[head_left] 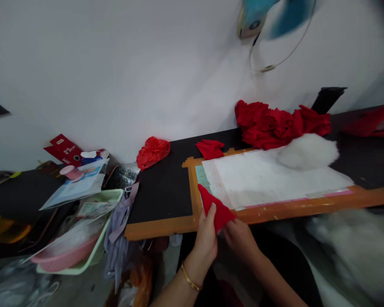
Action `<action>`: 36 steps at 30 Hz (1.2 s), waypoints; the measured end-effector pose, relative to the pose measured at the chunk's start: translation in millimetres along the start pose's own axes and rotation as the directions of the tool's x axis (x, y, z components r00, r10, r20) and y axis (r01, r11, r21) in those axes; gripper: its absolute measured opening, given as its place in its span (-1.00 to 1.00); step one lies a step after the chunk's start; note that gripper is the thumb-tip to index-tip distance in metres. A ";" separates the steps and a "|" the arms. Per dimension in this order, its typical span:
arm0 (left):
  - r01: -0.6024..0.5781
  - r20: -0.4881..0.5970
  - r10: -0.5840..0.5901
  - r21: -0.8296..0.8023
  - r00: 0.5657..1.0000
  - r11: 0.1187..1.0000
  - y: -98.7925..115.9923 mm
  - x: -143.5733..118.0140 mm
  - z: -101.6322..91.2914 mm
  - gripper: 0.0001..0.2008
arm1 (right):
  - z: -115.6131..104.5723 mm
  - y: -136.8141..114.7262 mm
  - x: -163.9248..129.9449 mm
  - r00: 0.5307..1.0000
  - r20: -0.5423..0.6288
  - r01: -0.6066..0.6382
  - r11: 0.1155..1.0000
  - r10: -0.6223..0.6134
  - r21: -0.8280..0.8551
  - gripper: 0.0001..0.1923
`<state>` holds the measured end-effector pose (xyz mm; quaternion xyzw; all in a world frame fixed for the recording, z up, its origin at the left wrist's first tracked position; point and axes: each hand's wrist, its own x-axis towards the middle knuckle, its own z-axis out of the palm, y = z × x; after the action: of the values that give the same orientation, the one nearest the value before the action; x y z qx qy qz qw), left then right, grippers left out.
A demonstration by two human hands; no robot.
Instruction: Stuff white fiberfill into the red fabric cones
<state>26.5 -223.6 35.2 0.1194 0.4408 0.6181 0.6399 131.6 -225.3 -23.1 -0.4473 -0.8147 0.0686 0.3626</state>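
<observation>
A small red cloth piece (218,209), pointed at its far left end, is between my hands above the table's front edge. My left hand (207,230) grips its left side, thumb on top; a gold bangle circles that wrist. My right hand (240,238) is closed at the lower right edge of the cloth, and its fingertips are partly hidden there. Beyond them, a white sheet (252,179) lies on the table with a tuft of white stuffing (310,152) on it. Another small red cloth piece (210,149) rests behind the sheet's left corner.
A heap of red cloth (272,123) lies against the wall. A red plastic bag (152,152) sits at the back left. Left of the table, a pale green basket (115,195) holds a pink one (60,258). White stuffing (361,251) fills the lower right. A blue fan (259,13) hangs above.
</observation>
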 end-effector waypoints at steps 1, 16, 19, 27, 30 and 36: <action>0.003 -0.014 -0.004 -0.021 1.000 1.000 2.4 2.1 0.1 -0.54 | -6.4 -2.6 -3.7 0.999 -0.033 -0.023 0.999 0.024 0.028 -0.66; 0.013 -0.001 -0.014 -0.117 1.000 0.993 0.5 -2.0 -2.9 -0.72 | -1.7 -17.6 -5.5 1.000 0.004 -0.030 0.998 0.030 -0.053 -0.40; 0.051 -0.044 -0.057 -0.131 0.997 0.990 3.7 0.7 -5.4 -0.73 | -13.2 -17.0 -6.3 0.995 0.089 0.048 0.996 -0.055 0.072 -0.46; 0.137 -0.053 -0.144 -0.120 0.988 0.983 11.2 -0.5 -5.2 -0.65 | -40.0 -25.0 -19.2 0.996 -0.051 0.081 0.994 -0.077 0.073 -0.45; 0.072 0.004 -0.072 -0.070 0.997 0.995 3.2 -10.7 -1.8 -0.63 | -26.3 -27.4 -18.1 0.997 0.073 0.026 0.998 -0.022 -0.059 -0.51; 0.014 -0.035 -0.016 -0.079 0.999 0.997 6.5 -8.4 -6.1 -0.62 | -37.7 -27.3 -23.3 0.999 -0.035 0.031 0.991 -0.026 0.127 -0.54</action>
<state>19.0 -232.2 39.7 0.0796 0.4282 0.6322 0.6407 145.5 -267.6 3.8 -0.4126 -0.8089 0.1080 0.4048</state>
